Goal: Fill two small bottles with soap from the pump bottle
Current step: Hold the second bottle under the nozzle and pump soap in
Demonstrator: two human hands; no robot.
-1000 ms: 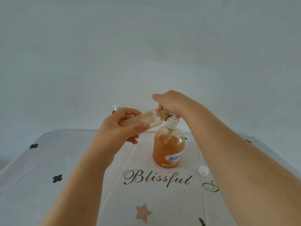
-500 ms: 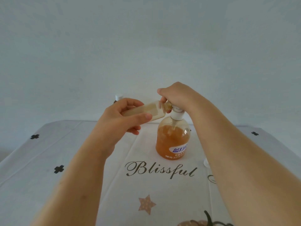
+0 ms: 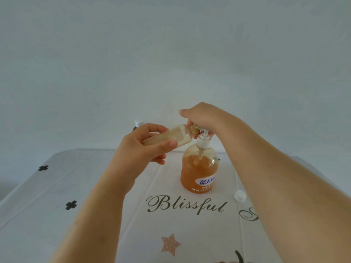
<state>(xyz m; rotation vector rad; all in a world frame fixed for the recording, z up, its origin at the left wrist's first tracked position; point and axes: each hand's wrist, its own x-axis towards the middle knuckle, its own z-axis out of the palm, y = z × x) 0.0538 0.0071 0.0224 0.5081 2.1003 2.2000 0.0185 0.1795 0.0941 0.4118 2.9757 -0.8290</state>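
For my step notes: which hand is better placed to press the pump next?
Likely the right hand: it holds the top of the pump bottle, while the left hand holds the small bottle at the spout.

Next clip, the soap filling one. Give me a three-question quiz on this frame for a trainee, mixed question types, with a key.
1. Multiple choice: the left hand holds the small bottle
A) standing upright
B) tilted, its mouth toward the pump head
C) upside down
2. True or false: the right hand is on top of the pump bottle, over the pump head.
3. Fill in: a loose white cap lies on the tablecloth to the ____ of the pump bottle.

Key: 1 B; 2 true; 3 right.
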